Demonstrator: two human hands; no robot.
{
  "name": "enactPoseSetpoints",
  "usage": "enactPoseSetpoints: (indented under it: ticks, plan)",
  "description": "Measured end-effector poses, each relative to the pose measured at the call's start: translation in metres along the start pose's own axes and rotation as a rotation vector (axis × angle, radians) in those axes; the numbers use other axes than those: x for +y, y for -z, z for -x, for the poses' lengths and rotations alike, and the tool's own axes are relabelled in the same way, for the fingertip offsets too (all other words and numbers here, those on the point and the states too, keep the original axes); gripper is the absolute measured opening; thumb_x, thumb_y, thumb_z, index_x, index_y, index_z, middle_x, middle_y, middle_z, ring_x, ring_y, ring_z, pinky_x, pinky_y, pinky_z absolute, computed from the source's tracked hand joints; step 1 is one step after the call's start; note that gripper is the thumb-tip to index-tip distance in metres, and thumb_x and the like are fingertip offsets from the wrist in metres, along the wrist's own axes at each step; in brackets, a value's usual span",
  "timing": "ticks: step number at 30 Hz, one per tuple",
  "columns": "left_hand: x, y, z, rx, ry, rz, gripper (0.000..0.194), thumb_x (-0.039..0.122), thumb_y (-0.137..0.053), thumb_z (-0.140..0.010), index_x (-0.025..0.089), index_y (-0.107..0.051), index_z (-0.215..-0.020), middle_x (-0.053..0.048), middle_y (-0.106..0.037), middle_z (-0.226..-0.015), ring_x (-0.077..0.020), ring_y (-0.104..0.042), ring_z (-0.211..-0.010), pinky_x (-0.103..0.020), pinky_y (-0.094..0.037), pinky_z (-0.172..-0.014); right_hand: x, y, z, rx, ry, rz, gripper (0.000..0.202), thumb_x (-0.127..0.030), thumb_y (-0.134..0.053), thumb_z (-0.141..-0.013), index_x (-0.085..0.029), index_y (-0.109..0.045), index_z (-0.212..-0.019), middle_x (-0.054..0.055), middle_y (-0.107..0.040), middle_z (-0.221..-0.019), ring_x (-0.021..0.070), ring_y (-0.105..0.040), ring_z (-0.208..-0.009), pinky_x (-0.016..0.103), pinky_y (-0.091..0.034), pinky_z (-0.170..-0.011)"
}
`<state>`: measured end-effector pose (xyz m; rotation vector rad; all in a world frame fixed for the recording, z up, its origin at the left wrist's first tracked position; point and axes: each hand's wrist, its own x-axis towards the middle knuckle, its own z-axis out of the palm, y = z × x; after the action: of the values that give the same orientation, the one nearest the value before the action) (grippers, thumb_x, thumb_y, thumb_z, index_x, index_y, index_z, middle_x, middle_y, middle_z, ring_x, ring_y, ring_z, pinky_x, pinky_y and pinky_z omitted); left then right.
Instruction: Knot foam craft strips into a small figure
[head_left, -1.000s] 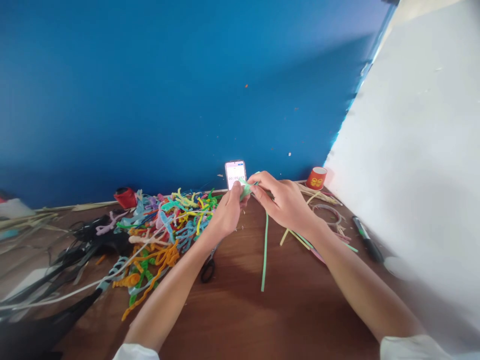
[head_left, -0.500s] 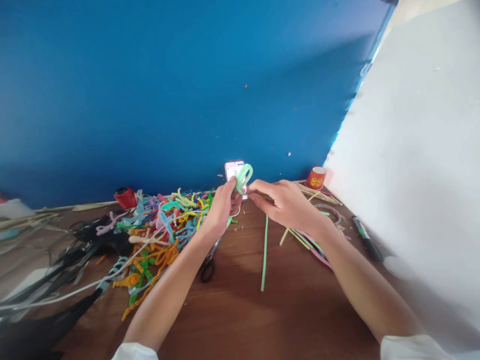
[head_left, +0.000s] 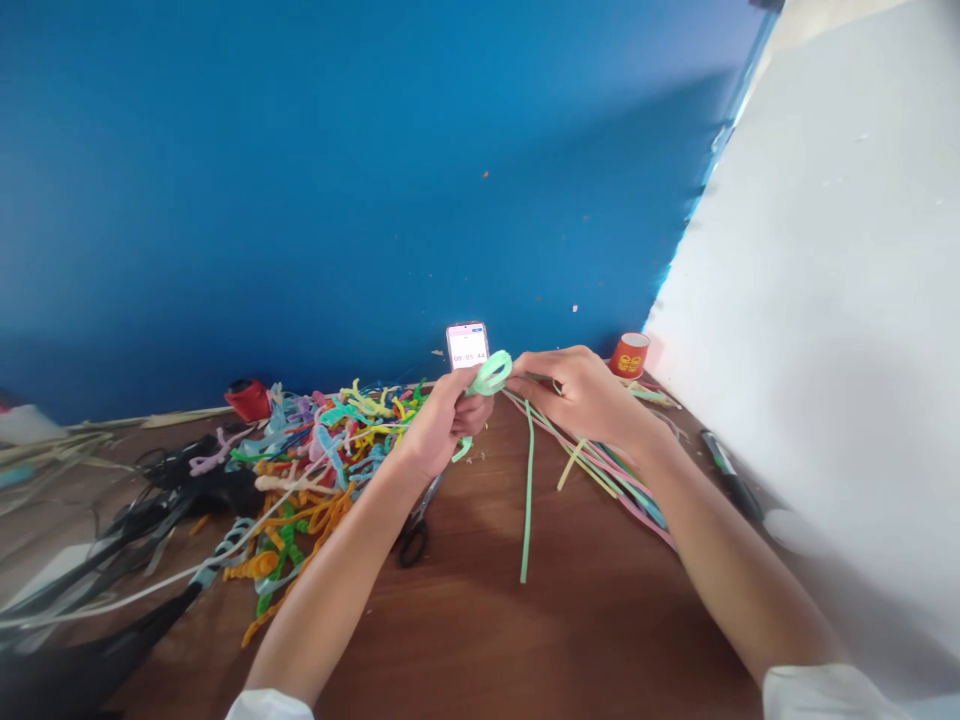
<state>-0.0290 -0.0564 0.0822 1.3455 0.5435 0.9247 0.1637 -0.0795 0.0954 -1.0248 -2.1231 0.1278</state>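
My left hand (head_left: pixel 459 408) is closed around a light green pipe cleaner (head_left: pixel 493 374), bent into an oval loop that stands out past the thumb. A short tail of the same green hangs below the fist. My right hand (head_left: pixel 574 395) is at the loop's right side, thumb and index fingertips pinched at its edge; the exact grip is partly hidden. Between the hands, lower down, a straight light green pipe cleaner (head_left: pixel 529 500) lies on the brown table (head_left: pixel 480 630). Behind the left hand a phone (head_left: pixel 467 342) with a lit timer leans near the blue wall.
Left of my hands spreads a heap of coloured pipe cleaners (head_left: pixel 330 450), with black-handled scissors (head_left: pixel 412 543) beside it. Pastel stems (head_left: pixel 600 475) lie under my right hand. A red cup (head_left: pixel 629 354), a marker (head_left: pixel 729 470) and a red spool (head_left: pixel 248 399) stand or lie farther out.
The green loop has tipped from upright to flatter and lower. My right fingertips have come up against its edge, and more of the phone screen shows.
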Motion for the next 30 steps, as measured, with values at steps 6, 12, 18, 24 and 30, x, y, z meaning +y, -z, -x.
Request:
enactPoseSetpoints:
  ticks: [6, 12, 18, 24, 30]
  plan:
    - [0.001, -0.001, 0.002, -0.045, 0.026, 0.024, 0.045, 0.034, -0.045, -0.088, 0.021, -0.021, -0.053, 0.007, -0.016, -0.046, -0.0056, -0.014, -0.042, -0.023, -0.014, -0.043, -0.004, 0.000, 0.002, 0.016, -0.034, -0.004, 0.018, -0.033, -0.057, -0.095, -0.024, -0.071, -0.103, -0.001, -0.069, -0.074, 0.0114, -0.051, -0.057, 0.026, -0.034, -0.061]
    - [0.003, 0.001, 0.002, -0.044, -0.028, 0.036, 0.045, 0.032, -0.048, -0.090, 0.020, -0.021, -0.055, 0.007, -0.017, -0.048, -0.0052, -0.015, -0.043, -0.022, -0.016, -0.044, -0.010, -0.008, 0.000, -0.029, 0.014, -0.094, 0.027, -0.029, -0.053, -0.097, -0.025, -0.065, -0.121, 0.003, -0.075, -0.097, 0.0159, -0.064, -0.075, 0.027, -0.042, -0.069]
    - [0.005, 0.000, 0.003, -0.059, -0.027, 0.094, 0.047, 0.042, -0.051, -0.093, 0.020, -0.027, -0.059, 0.009, -0.016, -0.051, -0.0049, -0.014, -0.043, -0.022, -0.014, -0.044, -0.003, -0.014, -0.002, 0.053, 0.091, -0.097, 0.021, -0.029, -0.050, -0.100, -0.021, -0.067, -0.111, 0.006, -0.073, -0.106, 0.0164, -0.066, -0.083, 0.029, -0.045, -0.075]
    - [0.001, -0.004, 0.001, 0.021, -0.123, 0.035, 0.057, 0.061, -0.058, -0.088, 0.019, -0.033, -0.059, 0.009, -0.018, -0.053, -0.0040, -0.014, -0.044, -0.021, -0.013, -0.044, -0.004, -0.013, -0.001, 0.129, 0.221, -0.081, 0.019, -0.025, -0.048, -0.101, -0.019, -0.067, -0.102, 0.006, -0.071, -0.095, 0.0131, -0.060, -0.075, 0.026, -0.042, -0.066]
    - [-0.001, -0.006, 0.001, 0.090, -0.150, -0.049, 0.059, 0.066, -0.059, -0.084, 0.019, -0.035, -0.058, 0.009, -0.018, -0.052, -0.0041, -0.014, -0.045, -0.021, -0.013, -0.044, -0.006, -0.015, 0.000, 0.101, 0.183, -0.061, 0.018, -0.022, -0.046, -0.100, -0.019, -0.064, -0.101, 0.007, -0.071, -0.097, 0.0135, -0.059, -0.073, 0.027, -0.040, -0.066]
